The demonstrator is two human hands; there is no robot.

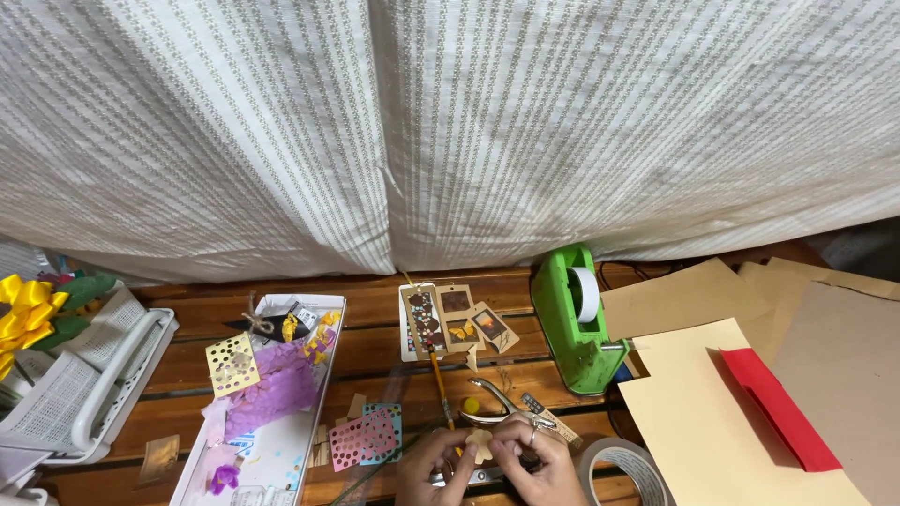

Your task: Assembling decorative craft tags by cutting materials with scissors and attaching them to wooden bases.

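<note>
1. White plastic tray [314, 305], left on the wooden slat table [375, 351]: keeps purple paper scraps together.
2. Left hand [433, 466]: fingers curled, pinching the small tan paper cut-out [480, 444] at bottom centre.
3. Right hand [532, 459]: fingers closed on the same cut-out, steadying it.
4. Green tape dispenser [574, 319]: parked within reach.

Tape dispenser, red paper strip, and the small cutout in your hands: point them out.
Tape dispenser [574, 323], head view, green body.
Red paper strip [778, 408], head view, middle of strip.
Small tan cutout [480, 443], head view, centre, pinched between both hands.
</note>
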